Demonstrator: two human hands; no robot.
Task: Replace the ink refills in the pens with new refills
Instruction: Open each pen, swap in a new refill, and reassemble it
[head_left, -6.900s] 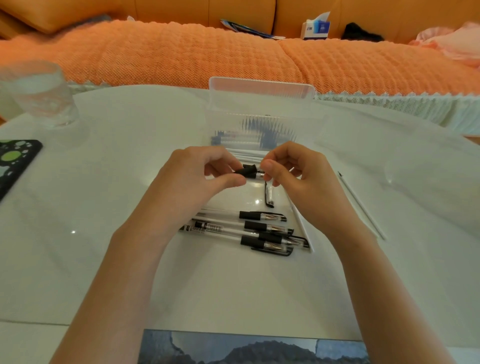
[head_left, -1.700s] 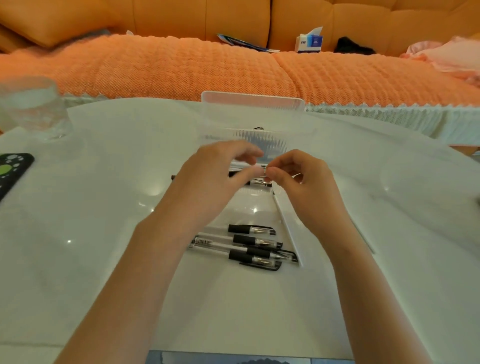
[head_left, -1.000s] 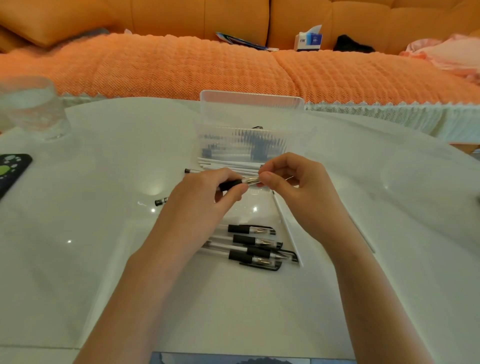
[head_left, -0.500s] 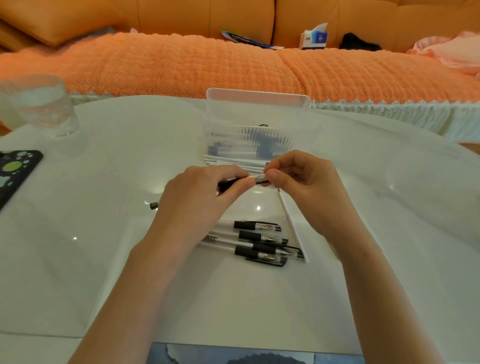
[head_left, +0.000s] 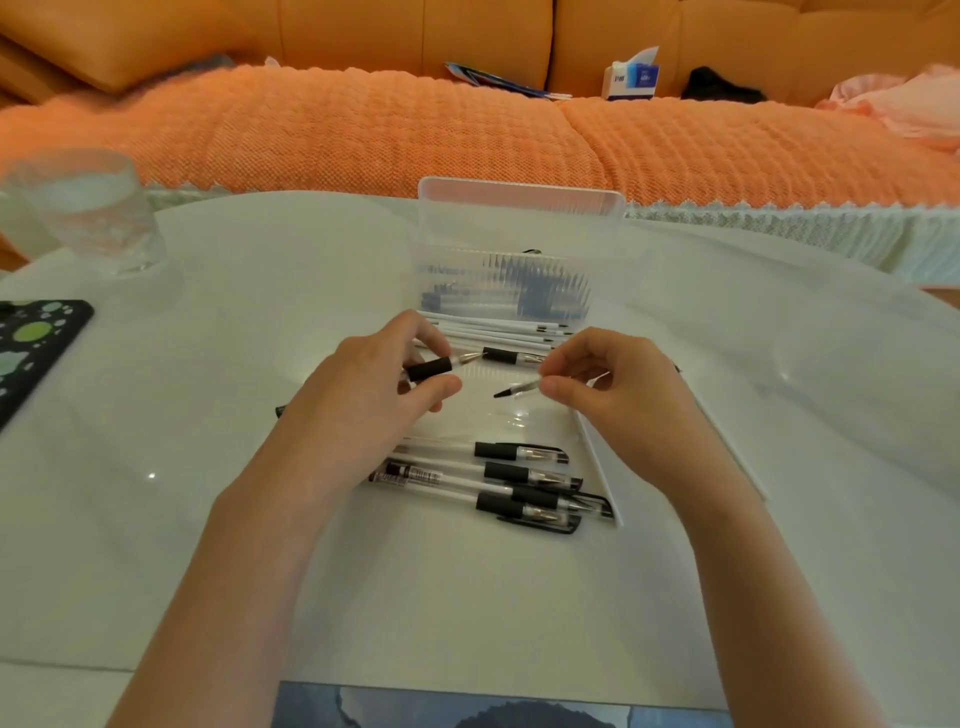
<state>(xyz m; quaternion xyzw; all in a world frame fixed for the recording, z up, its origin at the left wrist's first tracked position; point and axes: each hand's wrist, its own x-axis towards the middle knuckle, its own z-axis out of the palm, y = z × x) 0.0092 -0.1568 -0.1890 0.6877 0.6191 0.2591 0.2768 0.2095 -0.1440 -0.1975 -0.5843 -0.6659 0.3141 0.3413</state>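
- Left hand (head_left: 363, 395): I see thumb and fingers pressed around a clear-barrelled pen with a black rubber grip (head_left: 428, 368), its metal tip pointing right, held above the table.
- Right hand (head_left: 618, 395): I see thumb and forefinger pinching a small clear pen cap with a black end (head_left: 517, 389), black end pointing left; cap and pen tip are apart, with a gap between them.
- Cluster of four clear pens with black grips (head_left: 519, 483): lying side by side on the glossy white table (head_left: 156, 467), near me, below both hands.
- Loose white refill tubes (head_left: 498, 330): I count several, lying in a row just in front of the box; one more black-gripped pen (head_left: 511, 356) lies just beside them.
- Ribbed clear plastic box (head_left: 519, 234): stands open beyond the hands, dark-tipped contents inside, too blurred for me to identify.
- Clear drinking glass (head_left: 83, 208): far left of the table.
- Black phone case with green spots (head_left: 31, 343): at the left edge.
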